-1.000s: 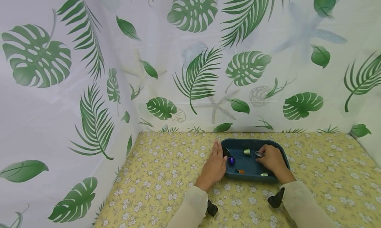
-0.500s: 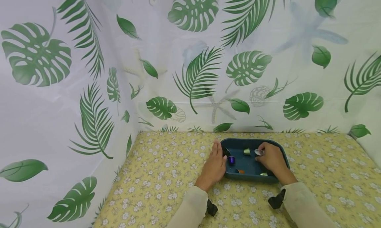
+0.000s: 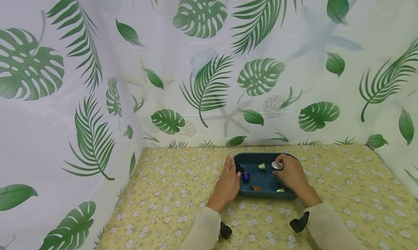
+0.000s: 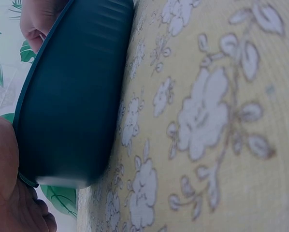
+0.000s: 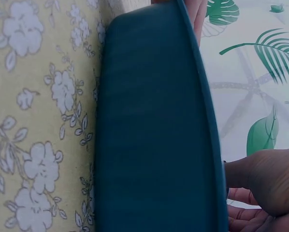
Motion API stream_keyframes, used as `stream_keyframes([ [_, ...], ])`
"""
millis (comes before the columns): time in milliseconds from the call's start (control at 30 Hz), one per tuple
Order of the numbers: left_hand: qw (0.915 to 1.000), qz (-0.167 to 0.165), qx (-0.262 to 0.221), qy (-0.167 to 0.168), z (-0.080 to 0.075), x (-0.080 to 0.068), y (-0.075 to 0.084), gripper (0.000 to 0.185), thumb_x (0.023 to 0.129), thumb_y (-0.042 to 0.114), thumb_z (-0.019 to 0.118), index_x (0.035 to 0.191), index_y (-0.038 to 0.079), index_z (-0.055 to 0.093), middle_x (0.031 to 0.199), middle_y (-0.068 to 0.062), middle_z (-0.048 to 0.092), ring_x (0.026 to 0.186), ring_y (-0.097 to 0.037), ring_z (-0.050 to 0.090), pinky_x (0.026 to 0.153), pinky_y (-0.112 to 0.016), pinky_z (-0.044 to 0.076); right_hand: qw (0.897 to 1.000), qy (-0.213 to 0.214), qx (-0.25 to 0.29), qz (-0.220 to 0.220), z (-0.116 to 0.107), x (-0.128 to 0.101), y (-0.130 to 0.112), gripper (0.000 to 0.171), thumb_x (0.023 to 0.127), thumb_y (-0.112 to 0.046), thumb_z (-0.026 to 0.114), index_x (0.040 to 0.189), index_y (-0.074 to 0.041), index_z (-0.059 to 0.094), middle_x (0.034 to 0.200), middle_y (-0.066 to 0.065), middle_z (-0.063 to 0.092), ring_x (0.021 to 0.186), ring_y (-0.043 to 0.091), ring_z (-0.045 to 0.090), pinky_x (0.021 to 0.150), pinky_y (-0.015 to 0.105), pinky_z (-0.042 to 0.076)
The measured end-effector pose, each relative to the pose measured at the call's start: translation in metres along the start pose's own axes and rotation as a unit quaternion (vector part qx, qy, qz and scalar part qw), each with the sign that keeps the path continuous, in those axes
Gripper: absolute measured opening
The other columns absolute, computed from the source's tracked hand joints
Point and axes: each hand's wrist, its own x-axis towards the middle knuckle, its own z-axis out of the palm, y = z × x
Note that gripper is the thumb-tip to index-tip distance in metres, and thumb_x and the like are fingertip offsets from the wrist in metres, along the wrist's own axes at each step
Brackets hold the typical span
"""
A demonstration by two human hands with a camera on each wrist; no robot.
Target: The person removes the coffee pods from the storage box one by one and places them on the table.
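Capsule (image 3: 277, 165) — small, silver, round-faced — pinched by right hand (image 3: 292, 174) fingers over teal tray (image 3: 267, 196); left hand (image 3: 227, 183) fingers straight.

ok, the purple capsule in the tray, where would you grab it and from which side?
Probably pinch the purple capsule across its sides, coming straight down from above. It sits low inside the tray, close to the left wall, where the left hand rests, so a sideways approach looks blocked. The right hand already holds a silver capsule.

We see the right hand (image 3: 292, 175) has lifted the silver capsule (image 3: 277, 165) slightly and drawn it toward the tray's (image 3: 264, 194) far rim; our head view has shifted, sliding everything left.
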Motion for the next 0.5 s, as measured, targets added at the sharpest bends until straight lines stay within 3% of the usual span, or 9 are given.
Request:
stream_keyframes([
  [200, 1.0, -0.002, -0.007, -0.001, 0.0, -0.001, -0.001, 0.062, 0.114, 0.031, 0.031, 0.163, 0.005, 0.003, 0.17, -0.008, -0.011, 0.156, -0.021, -0.001, 0.121, -0.044, 0.024, 1.0, -0.01, -0.005, 0.008, -0.006, -0.006, -0.008, 0.038, 0.081, -0.003, 0.085, 0.11, 0.008, 0.062, 0.096, 0.022, 0.066, 0.079, 0.031, 0.063, 0.068, 0.049, 0.052],
  [500, 1.0, -0.001, -0.003, 0.009, 0.002, 0.001, -0.002, 0.063, 0.113, 0.03, 0.032, 0.163, 0.004, 0.005, 0.17, -0.012, -0.005, 0.156, -0.022, 0.002, 0.12, -0.044, 0.027, 1.0, 0.011, -0.002, 0.007, -0.012, -0.016, -0.015, 0.039, 0.079, -0.001, 0.085, 0.11, 0.008, 0.062, 0.094, 0.021, 0.065, 0.075, 0.028, 0.061, 0.065, 0.047, 0.05],
])
